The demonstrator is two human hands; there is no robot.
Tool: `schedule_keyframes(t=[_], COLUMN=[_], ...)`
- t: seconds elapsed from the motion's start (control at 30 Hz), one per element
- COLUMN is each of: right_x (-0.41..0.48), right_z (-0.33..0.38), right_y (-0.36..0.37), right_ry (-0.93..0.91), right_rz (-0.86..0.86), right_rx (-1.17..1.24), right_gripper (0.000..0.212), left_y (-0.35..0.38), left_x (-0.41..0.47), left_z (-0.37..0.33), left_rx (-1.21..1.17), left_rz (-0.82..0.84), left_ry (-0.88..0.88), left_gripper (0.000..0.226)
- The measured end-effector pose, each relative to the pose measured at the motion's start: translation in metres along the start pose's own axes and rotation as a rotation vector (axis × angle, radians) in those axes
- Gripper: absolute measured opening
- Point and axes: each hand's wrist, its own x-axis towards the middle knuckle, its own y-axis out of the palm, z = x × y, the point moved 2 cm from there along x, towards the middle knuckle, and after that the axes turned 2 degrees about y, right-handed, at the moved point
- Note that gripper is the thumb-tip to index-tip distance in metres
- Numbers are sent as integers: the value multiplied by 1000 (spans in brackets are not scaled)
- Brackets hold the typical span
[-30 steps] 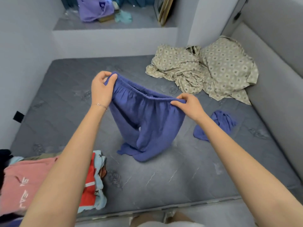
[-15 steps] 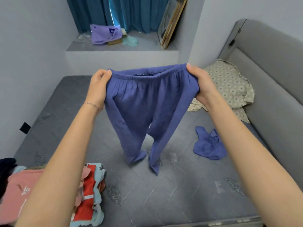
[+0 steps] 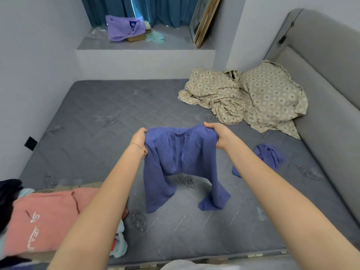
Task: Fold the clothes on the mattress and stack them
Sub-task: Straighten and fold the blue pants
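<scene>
Blue trousers (image 3: 181,151), waistband clamped in fingers of my left hand (image 3: 139,139) and right hand (image 3: 218,136), legs on mattress (image 3: 97,117), patterned sheet (image 3: 253,98) at 1 o'clock.

Middle: trousers (image 3: 181,152), leg ends on the mattress (image 3: 97,117).
Far right corner: sheet (image 3: 253,98) on the mattress.
Right of trousers: cloth (image 3: 268,154).
Near left: clothes pile (image 3: 44,217).

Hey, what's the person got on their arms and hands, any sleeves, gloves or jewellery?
Both arms are bare as far as the frame shows, with no sleeves, gloves or watch. The left hand has a thin chain bracelet at its wrist. The right hand and its wrist show nothing worn. Whether there are any rings cannot be made out.
</scene>
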Motion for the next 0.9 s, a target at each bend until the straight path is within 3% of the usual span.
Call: schedule_keyframes(t=[0.07,0.17,0.4,0.5,0.6,0.77,0.9], right_x=[5,7,14,16,17,18,19], right_z=[-9,-19,-34,-37,-38,-36,-41], right_y=[6,21,57,63,70,75,72], right_ry=[-5,-42,-152,-155,-125,-157,-251], right_rz=[-1,1,-28,39,89,152,100], right_rx=[81,122,-109,-22,114,200,42], right_gripper=[32,24,16,21,25,29,25], left_y=[6,20,41,41,43,34,25], left_x=[1,-8,-37,-42,-44,-36,-30], left_z=[7,15,29,29,34,40,39], left_rx=[-108,-15,765,1075,1222,1152,717], left_rz=[21,56,107,113,170,298,348], left_ry=[20,145,737,873,963,959,846], left_gripper=[28,15,16,14,18,31,32])
